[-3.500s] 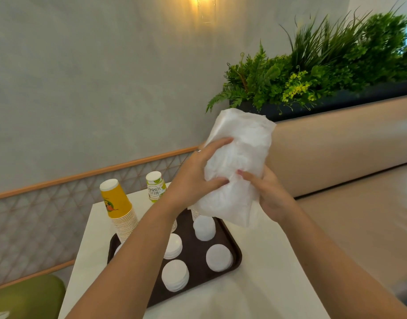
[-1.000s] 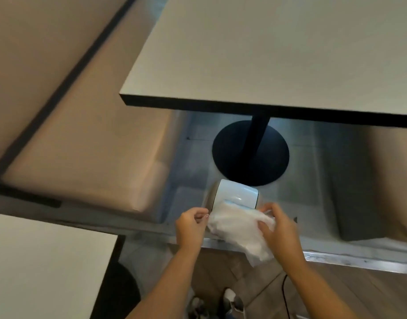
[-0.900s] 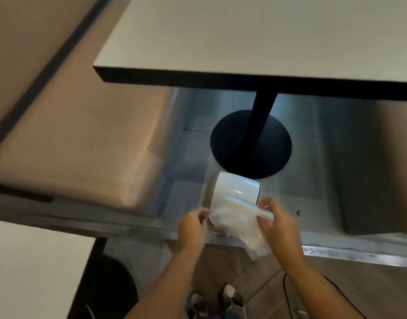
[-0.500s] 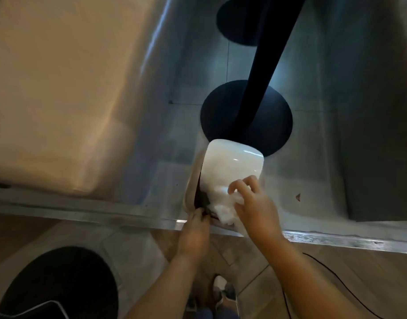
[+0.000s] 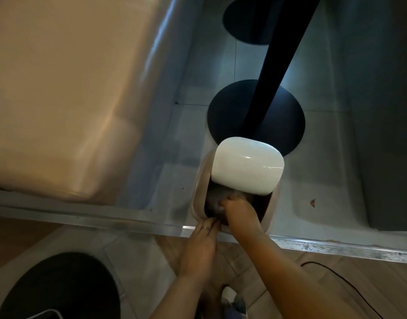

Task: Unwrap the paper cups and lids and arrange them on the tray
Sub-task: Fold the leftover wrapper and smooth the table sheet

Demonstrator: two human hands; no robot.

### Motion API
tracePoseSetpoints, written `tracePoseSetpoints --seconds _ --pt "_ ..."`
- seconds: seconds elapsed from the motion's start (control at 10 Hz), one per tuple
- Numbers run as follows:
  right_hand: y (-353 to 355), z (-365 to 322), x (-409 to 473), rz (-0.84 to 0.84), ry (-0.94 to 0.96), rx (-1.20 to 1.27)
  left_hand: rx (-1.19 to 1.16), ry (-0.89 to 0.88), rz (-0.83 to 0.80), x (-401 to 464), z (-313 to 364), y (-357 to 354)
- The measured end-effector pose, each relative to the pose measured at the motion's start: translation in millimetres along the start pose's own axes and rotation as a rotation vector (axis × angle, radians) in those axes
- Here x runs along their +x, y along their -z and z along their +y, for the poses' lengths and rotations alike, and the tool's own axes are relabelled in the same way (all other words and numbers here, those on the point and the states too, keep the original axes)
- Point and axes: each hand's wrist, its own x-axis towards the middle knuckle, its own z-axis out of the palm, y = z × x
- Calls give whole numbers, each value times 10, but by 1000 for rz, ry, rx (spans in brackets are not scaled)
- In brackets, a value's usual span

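Down on the grey floor beside the round black table base point(image 5: 255, 116), one beige bin with a raised glossy white lid point(image 5: 247, 166) is taking the right hand point(image 5: 240, 211), fingers hidden inside, grasp unclear. Left hand point(image 5: 201, 247) is pressing straight fingers on the bin's rim. Wrapper, cups, lids and tray are not showing, so discarding seems underway; arranging cannot be judged.

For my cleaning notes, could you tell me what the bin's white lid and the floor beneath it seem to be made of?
The white lid looks like glossy moulded plastic: rounded corners and a sharp bright highlight. The floor beneath looks like grey tile with a dull sheen, judging by its straight joint lines; it could also be stone.
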Motion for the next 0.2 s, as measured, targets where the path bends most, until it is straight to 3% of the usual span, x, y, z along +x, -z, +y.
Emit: tracePoseSetpoints --seconds 0.2 --pt "255 -71 -95 -339 14 -161 -15 -17 65 -21 107 35"
